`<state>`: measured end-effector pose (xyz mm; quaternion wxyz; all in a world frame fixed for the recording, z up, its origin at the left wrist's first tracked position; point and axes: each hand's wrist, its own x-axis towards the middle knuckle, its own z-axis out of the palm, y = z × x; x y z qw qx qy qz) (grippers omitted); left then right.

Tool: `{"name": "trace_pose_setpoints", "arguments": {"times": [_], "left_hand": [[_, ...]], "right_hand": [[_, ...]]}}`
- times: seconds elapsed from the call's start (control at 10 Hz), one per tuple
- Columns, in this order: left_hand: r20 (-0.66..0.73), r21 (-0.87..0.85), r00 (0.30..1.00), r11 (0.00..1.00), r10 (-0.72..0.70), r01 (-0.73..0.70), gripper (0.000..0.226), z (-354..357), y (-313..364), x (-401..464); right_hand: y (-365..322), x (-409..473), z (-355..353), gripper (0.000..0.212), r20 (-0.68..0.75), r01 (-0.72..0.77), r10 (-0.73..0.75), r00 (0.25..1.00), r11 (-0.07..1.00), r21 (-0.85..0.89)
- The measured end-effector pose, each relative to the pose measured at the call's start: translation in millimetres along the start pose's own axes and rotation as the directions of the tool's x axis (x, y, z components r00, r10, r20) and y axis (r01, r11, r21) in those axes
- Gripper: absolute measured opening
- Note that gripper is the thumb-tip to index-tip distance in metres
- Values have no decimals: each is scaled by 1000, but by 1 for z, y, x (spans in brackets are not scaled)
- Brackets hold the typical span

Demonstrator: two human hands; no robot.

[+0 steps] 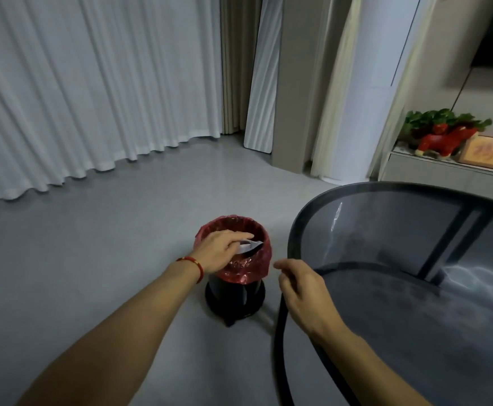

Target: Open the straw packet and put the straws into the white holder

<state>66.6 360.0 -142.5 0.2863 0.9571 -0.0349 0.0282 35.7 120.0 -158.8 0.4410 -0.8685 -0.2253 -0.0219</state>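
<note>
closest to you, your right hand (301, 291) hangs at the near edge of the dark glass table (400, 288), its fingers loosely curled and holding nothing; whether it touches the rim is hard to tell. the table's round top fills the lower right, with a lower dark tier visible through the glass. just left of it on the grey floor (93, 244) stands a small black bin (235, 294) lined with a red bag (257, 259). your left hand (220, 249), a red bracelet (194, 263) on its wrist, reaches palm-down over the bin's mouth and pinches a torn white piece of the straw packet (248, 246) above the opening. farther off, white curtains (93, 83) hang along the left, a tall white unit (365, 92) stands at the wall, and a low shelf holds a red toy (441, 139) beside a small framed picture (482, 150).
</note>
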Motion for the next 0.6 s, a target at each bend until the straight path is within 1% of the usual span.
{"name": "trace_pose_setpoints", "arguments": {"times": [0.1,0.2,0.3,0.4,0.5,0.6], "left_hand": [[43,-9,992,993,-117,118,46,10,-13,23],[88,115,978,977,-190,180,46,22,-24,37],[125,187,968,963,-218,193,46,31,-27,38],[72,159,981,973,-183,170,48,35,-28,32],[-36,42,989,989,-143,144,51,25,-14,14],[-238,-82,966,993,-105,88,45,17,3,-16]], "right_hand": [[6,4,1,27,25,45,-45,999,999,-5],[9,5,1,23,13,29,-29,1000,1000,13],[11,6,2,20,24,62,-61,998,998,-26],[10,7,5,21,46,97,-94,994,993,-62],[7,5,3,22,71,117,-111,991,989,-89],[1,0,1,20,-35,78,-80,996,996,-38]]}}
